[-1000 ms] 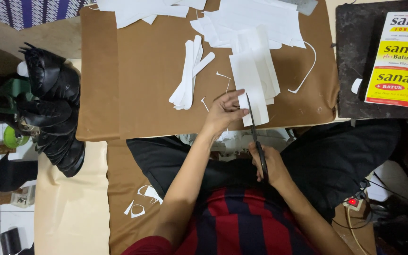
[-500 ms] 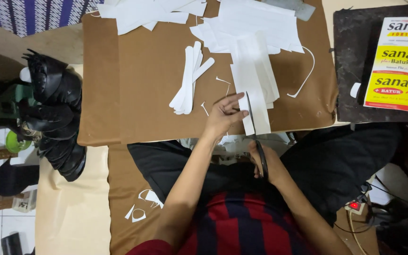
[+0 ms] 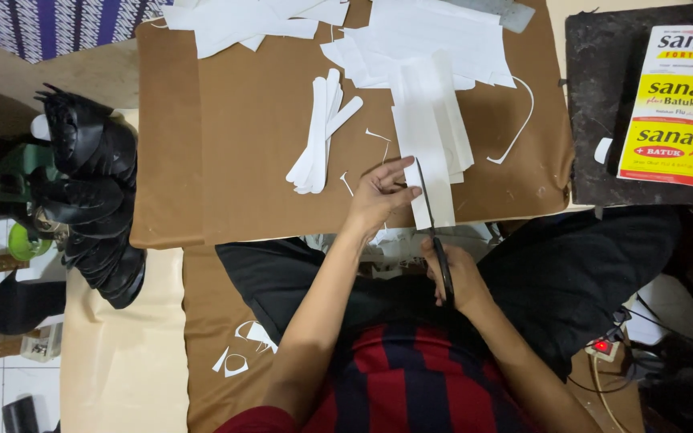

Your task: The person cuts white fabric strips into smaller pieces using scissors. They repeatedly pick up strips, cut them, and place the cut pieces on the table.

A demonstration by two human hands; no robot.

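Pinning the white strip (image 3: 431, 172), left hand (image 3: 380, 195) sits beside the scissors (image 3: 435, 232) clamped in right hand (image 3: 460, 277); fingertips risk a nick.

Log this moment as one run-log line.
left hand: steadies long white paper strip | right hand: holds dark scissors, blades at strip | surface: brown cardboard sheet

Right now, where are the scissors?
In the head view, the scissors are in the right hand, just right of centre, their blades reaching up into the white paper strip beside the left hand.
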